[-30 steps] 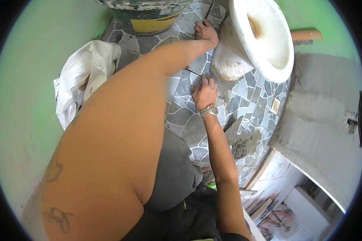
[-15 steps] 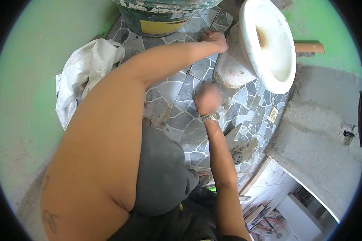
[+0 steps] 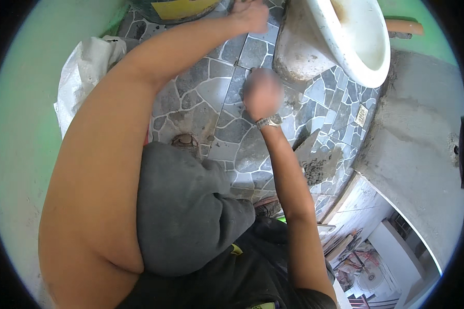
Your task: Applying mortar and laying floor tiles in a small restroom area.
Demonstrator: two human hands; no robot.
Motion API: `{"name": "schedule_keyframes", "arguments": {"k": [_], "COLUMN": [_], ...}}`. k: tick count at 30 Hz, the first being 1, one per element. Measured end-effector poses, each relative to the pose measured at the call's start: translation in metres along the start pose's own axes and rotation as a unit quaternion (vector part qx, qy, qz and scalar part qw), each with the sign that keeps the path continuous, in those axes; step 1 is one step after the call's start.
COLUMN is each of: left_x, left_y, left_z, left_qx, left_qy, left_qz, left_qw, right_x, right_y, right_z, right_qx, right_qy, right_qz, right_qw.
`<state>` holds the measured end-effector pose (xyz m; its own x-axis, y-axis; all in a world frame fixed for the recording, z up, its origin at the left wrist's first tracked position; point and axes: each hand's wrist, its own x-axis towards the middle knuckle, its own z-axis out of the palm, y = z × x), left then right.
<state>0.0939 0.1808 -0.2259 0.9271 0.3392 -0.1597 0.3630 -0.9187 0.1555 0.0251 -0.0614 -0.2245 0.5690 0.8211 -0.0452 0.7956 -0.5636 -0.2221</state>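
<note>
Apparently working tiles (image 3: 211, 85), upper centre, with left hand (image 3: 250, 18), right hand (image 3: 263, 93) | cannot tell grips | then likely needs clearance beside toilet (image 3: 304, 51)

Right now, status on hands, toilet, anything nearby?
Left hand between bucket and toilet; right hand blurred, near toilet base. Grips unclear. Mortar beside right forearm.

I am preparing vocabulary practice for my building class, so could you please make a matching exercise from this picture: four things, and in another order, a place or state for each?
Things:
1. toilet bowl
2. wristwatch
3. white sack
4. mortar

Places or states:
A. crumpled, near the green wall
B. grey and grainy, on the floor tiles
C. brownish stain inside
D. strapped just behind the right hand

Right pairs: 1-C, 2-D, 3-A, 4-B
</note>
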Motion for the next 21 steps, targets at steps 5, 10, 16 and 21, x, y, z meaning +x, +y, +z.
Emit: {"name": "schedule_keyframes", "arguments": {"k": [5, 10, 16, 21], "left_x": [0.06, 0.108, 0.138, 0.143], "left_y": [0.005, 0.008, 0.006, 0.007], "left_z": [-0.005, -0.018, -0.026, 0.0], "left_qx": [-0.153, -0.072, -0.039, -0.021], "left_qy": [-0.022, 0.012, -0.005, 0.004], "left_qz": [-0.072, -0.074, -0.058, -0.001], "left_qw": [0.985, 0.995, 0.998, 1.0], "right_x": [-0.004, 0.002, 0.007, 0.008], "right_y": [-0.004, -0.009, -0.011, -0.007], "right_z": [0.011, 0.002, -0.009, -0.006], "right_qx": [-0.005, -0.005, 0.015, 0.011], "right_qy": [-0.014, -0.037, -0.089, -0.072], "right_qz": [0.024, 0.027, 0.056, 0.05], "right_qw": [1.0, 0.999, 0.994, 0.996]}}
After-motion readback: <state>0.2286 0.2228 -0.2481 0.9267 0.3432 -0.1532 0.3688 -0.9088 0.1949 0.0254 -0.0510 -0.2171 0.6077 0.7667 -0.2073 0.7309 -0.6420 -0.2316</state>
